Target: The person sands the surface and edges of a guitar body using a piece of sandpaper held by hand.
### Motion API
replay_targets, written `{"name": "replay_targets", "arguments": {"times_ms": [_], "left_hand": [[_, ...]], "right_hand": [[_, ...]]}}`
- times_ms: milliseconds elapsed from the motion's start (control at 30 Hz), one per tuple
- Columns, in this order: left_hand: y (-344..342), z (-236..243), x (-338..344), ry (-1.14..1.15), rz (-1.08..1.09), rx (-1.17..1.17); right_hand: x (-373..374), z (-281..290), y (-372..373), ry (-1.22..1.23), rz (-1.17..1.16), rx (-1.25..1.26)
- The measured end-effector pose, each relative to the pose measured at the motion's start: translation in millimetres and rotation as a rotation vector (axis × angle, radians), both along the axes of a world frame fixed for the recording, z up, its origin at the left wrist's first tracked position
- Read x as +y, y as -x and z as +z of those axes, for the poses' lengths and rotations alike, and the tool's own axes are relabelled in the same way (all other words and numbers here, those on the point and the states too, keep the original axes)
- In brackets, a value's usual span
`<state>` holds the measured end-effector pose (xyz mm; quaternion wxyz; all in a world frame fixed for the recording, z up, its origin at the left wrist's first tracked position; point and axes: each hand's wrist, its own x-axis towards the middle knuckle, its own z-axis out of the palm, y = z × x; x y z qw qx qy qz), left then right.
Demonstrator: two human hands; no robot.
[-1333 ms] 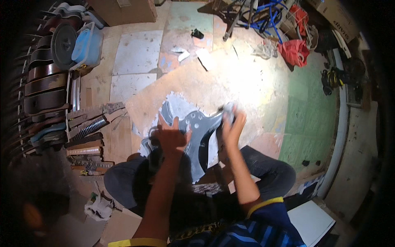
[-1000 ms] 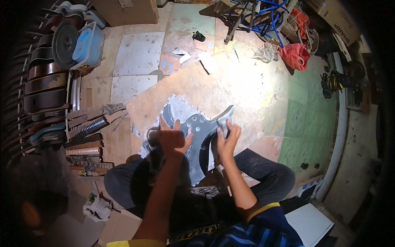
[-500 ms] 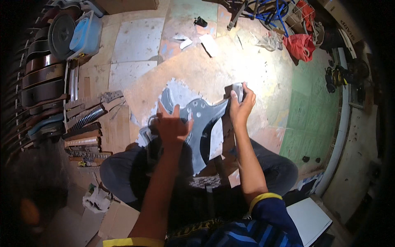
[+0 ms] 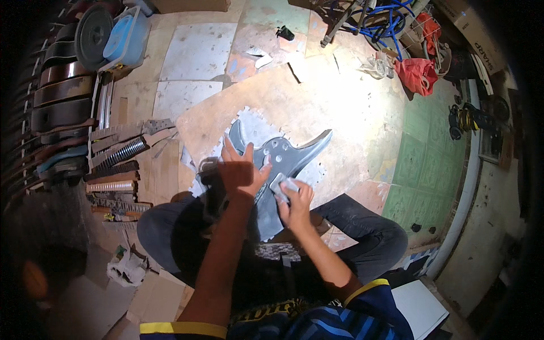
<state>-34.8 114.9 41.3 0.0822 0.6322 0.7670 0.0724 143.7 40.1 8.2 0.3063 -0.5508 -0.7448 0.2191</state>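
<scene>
A grey electric guitar body (image 4: 292, 157) with two pointed horns and several round holes lies flat in front of me. Under it is a pale grey foam mat (image 4: 255, 126) with toothed edges. My left hand (image 4: 242, 173) rests on the left part of the body, fingers spread and holding nothing. In my right hand (image 4: 299, 205) is a small grey sanding block (image 4: 278, 183), gripped between thumb and fingers and set against the body's face below the holes. Part of the body's left side is hidden by my left arm and its shadow.
Several guitar necks (image 4: 127, 150) and metal springs lie at the left, near a stack of dark guitar bodies (image 4: 59, 116). A blue plastic tub (image 4: 129, 42) stands behind them. Far right are a red bag (image 4: 416, 76) and blue tubing (image 4: 391, 25). My crossed legs flank the mat.
My right hand has brought the sanding block from beyond the right horn's tip down and left onto the body's middle. My left hand stays on the body. The view has shifted slightly.
</scene>
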Motion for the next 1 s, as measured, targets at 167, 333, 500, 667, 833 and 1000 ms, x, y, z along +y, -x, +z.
{"name": "replay_targets", "arguments": {"times_ms": [167, 333, 500, 667, 833, 1000], "left_hand": [[4, 0, -3, -0.046, 0.008, -0.059], [1, 2, 1, 0.109, 0.020, -0.051], [0, -6, -8, 0.066, 0.048, -0.025], [0, -3, -5, 0.134, 0.051, -0.038], [1, -7, 1, 0.059, 0.050, -0.037], [1, -7, -3, 0.045, 0.028, -0.026]], "right_hand": [[89, 20, -5, -0.111, -0.285, 0.025], [-43, 25, -9, 0.184, 0.023, 0.082], [31, 18, 3, 0.018, -0.128, 0.073], [-68, 36, -22, 0.275, 0.070, 0.075], [17, 20, 3, 0.079, -0.063, 0.091], [-89, 45, -29, 0.381, 0.149, 0.034]]}}
